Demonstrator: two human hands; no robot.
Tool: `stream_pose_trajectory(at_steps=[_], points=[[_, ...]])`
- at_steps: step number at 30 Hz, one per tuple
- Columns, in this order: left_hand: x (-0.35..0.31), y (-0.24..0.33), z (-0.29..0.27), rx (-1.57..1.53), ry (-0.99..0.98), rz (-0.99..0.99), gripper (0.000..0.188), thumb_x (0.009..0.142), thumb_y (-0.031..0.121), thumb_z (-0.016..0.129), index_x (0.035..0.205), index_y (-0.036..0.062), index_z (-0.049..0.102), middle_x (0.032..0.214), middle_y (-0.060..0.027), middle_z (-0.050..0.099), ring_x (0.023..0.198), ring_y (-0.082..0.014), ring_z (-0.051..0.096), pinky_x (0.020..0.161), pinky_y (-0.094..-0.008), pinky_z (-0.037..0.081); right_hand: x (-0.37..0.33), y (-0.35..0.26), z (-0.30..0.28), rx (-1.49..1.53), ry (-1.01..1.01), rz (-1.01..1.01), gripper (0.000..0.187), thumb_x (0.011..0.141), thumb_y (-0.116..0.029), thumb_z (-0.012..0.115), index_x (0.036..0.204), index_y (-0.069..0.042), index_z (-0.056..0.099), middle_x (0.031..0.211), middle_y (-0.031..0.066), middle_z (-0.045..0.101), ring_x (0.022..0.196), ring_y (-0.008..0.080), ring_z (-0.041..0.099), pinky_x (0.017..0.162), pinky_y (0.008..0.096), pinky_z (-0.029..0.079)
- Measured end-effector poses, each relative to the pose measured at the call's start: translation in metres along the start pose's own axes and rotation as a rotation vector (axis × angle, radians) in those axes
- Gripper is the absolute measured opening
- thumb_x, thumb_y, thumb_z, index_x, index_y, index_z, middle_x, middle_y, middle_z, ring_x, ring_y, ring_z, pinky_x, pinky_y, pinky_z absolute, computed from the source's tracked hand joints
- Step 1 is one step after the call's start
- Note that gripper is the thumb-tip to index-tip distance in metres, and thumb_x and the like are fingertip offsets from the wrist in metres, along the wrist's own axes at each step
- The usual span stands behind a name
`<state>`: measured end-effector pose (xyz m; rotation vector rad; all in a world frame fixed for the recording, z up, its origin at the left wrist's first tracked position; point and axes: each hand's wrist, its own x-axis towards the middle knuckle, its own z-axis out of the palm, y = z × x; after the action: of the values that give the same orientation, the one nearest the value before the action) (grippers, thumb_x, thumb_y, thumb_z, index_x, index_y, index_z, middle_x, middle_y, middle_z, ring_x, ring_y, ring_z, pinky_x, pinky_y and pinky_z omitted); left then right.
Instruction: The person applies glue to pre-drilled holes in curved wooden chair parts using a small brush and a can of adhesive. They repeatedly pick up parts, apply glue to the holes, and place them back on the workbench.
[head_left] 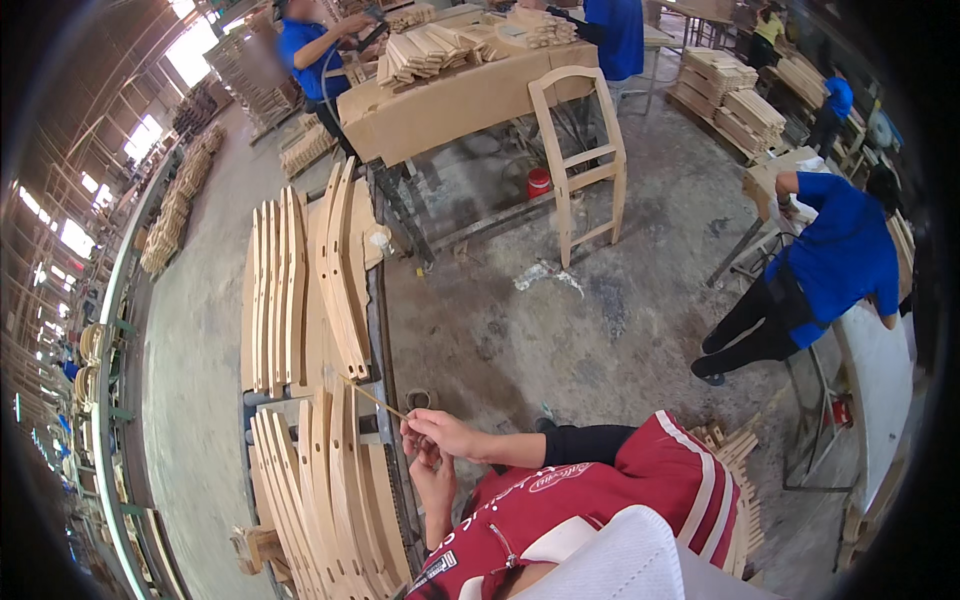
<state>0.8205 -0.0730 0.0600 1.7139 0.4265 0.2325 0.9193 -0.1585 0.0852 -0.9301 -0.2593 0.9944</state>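
Observation:
My right hand (443, 434) is closed around the near end of a thin, yellowish stick (372, 396). The stick points away to the left, its far tip over the gap between two groups of curved wooden slats. Just below, my left hand (431, 482) has its fingers curled up close to the right hand; what they hold, if anything, is hidden. Nearest to both hands are the near slats (318, 485), lying side by side with slots near their ends. More curved slats (343, 270) lie beyond them on a cardboard-covered rack (311, 340).
A wooden chair-back frame (563, 190) leans against a cardboard-covered table (440, 118) piled with wooden pieces. A person in blue (830, 250) bends over a bench at the right. Others work at the back. Stacked wood (735, 95) stands far right, and a long rail (105, 430) runs along the left.

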Motion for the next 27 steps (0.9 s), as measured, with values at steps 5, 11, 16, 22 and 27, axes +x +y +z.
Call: stream_pose_trajectory(at_steps=[5,11,16,22,27], points=[[-0.010,-0.003,-0.003,-0.027,0.044,0.000,0.024,0.091,0.002,0.065,0.113,-0.0069,0.060,0.106,-0.0064,0.065,0.095,-0.0100,0.060,0.084,-0.0257,0.048,-0.001,0.007,0.006,-0.021,-0.030,-0.004,0.028,0.106,-0.032,0.039,0.101,-0.009,0.054,0.084,0.0031,0.066,0.064,0.0080,0.057,0.058,0.0231,0.046],[-0.018,-0.003,-0.007,0.005,0.099,0.014,0.023,0.091,0.003,0.066,0.111,-0.0071,0.060,0.104,-0.0064,0.065,0.093,-0.0100,0.060,0.081,-0.0253,0.048,0.000,0.011,0.012,-0.028,-0.064,0.049,0.029,0.106,-0.032,0.040,0.098,-0.010,0.055,0.083,0.0026,0.067,0.064,0.0079,0.057,0.058,0.0237,0.046],[-0.020,-0.009,-0.011,0.020,0.122,-0.005,0.022,0.090,0.005,0.067,0.108,-0.0076,0.062,0.099,-0.0076,0.067,0.090,-0.0107,0.061,0.080,-0.0263,0.049,0.004,0.011,0.013,-0.054,-0.092,0.066,0.029,0.106,-0.033,0.038,0.098,-0.010,0.054,0.084,0.0026,0.065,0.065,0.0090,0.058,0.060,0.0245,0.047],[-0.016,-0.001,-0.009,0.026,0.131,0.024,0.022,0.090,0.007,0.068,0.106,-0.0083,0.062,0.094,-0.0071,0.068,0.089,-0.0104,0.061,0.078,-0.0259,0.048,0.003,0.001,0.015,-0.029,-0.079,0.111,0.026,0.105,-0.026,0.035,0.103,-0.008,0.054,0.087,0.0043,0.064,0.067,0.0105,0.058,0.062,0.0252,0.047],[-0.014,0.003,-0.006,0.067,0.103,-0.019,0.019,0.089,0.008,0.068,0.101,-0.0069,0.064,0.087,-0.0059,0.068,0.083,-0.0109,0.061,0.075,-0.0265,0.048,-0.002,-0.010,0.014,-0.025,-0.059,0.113,0.025,0.104,-0.025,0.036,0.108,-0.008,0.054,0.088,0.0042,0.063,0.067,0.0103,0.057,0.061,0.0253,0.046]])
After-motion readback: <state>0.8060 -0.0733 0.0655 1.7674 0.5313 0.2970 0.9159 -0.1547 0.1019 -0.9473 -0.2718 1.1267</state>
